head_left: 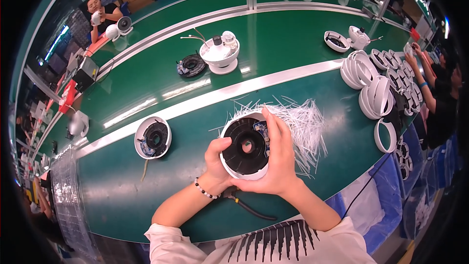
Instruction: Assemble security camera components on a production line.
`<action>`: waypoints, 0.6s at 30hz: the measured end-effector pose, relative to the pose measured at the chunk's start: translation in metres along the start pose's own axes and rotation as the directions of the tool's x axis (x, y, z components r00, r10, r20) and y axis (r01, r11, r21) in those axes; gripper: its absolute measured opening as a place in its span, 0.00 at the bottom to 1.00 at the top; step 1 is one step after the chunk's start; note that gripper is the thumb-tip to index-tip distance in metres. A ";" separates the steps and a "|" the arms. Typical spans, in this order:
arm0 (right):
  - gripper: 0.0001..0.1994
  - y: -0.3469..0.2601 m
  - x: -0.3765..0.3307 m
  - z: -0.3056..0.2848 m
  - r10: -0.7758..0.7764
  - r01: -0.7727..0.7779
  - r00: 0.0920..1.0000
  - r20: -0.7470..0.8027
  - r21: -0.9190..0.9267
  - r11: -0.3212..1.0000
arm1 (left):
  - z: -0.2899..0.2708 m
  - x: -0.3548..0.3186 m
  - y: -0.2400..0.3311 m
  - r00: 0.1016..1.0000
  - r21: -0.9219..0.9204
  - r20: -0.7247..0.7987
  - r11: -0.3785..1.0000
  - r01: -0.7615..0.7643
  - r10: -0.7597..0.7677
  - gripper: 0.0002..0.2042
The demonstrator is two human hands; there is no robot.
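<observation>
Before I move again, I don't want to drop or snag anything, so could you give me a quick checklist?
1. Grip on the white ring: ok; the left hand and right hand both hold it.
2. Black disc inside the ring: ok for place; cannot tell whether it is fastened.
3. Circuit board on the disc: cannot tell; right fingers partly cover it.
4. Loose white strips: not ok; they are spread on the table beside and behind the ring.
5. Pliers: not ok; they lie close by the left wrist.
6. Other ring: ok; it sits apart, to the left.
</observation>
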State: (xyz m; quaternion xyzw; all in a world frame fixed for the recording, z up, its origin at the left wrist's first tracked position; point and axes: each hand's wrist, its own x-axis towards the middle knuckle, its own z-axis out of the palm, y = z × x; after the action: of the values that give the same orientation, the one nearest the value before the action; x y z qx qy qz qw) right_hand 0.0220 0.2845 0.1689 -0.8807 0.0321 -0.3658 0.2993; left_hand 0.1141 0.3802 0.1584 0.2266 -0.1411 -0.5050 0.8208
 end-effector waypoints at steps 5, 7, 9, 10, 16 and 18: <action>0.50 0.001 -0.002 0.008 -0.028 0.031 0.999 0.044 -0.058 0.998 | -0.009 0.005 0.011 0.987 0.049 -0.155 0.998 0.046 -0.038 0.27; 0.43 -0.014 0.008 -0.007 -0.156 0.156 0.988 -0.002 0.031 0.987 | -0.023 0.010 0.021 0.974 -0.038 -0.214 0.997 0.061 -0.068 0.27; 0.31 -0.046 0.021 -0.037 -0.331 0.307 0.943 -0.034 0.474 0.825 | -0.032 0.003 0.044 0.970 -0.025 -0.243 0.999 0.019 -0.025 0.28; 0.24 -0.059 0.029 -0.040 -0.353 0.193 0.935 0.025 0.799 0.570 | -0.033 0.003 0.057 0.940 0.073 -0.333 0.996 -0.054 0.075 0.27; 0.15 -0.129 0.046 -0.046 -0.548 -0.366 0.831 0.100 0.839 -0.402 | -0.085 0.026 0.159 0.881 0.288 -0.327 0.924 -0.250 0.341 0.23; 0.13 -0.143 0.049 -0.026 -0.581 -0.232 0.803 -0.131 0.829 -0.508 | -0.108 0.035 0.190 0.773 0.361 -0.432 0.874 -0.325 0.465 0.23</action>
State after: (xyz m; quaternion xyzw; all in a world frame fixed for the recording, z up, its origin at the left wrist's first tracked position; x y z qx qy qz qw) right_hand 0.0172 0.3748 0.2933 -0.2234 -0.5442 -0.0339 0.8079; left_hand 0.3250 0.4474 0.1635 0.4238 -0.0320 -0.2183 0.8785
